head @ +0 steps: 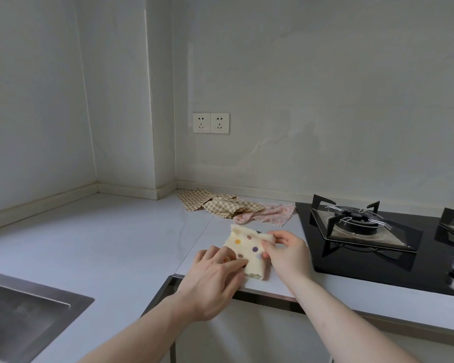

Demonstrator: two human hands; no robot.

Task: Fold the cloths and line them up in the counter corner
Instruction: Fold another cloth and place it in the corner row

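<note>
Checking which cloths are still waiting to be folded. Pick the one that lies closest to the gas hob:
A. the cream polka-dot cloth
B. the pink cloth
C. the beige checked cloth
B: the pink cloth lies crumpled right at the edge of the gas hob, with the beige checked cloth further left and the cream polka-dot cloth nearer the counter's front edge, under both hands.

Pale counter (pixel 116 231), dotted cream cloth (pixel 247 244) lower centre, checked cloths (pixel 220 204) and pink cloth (pixel 269 213) behind, black hob (pixel 378 258) right, sink (pixel 24 310) lower left
</note>
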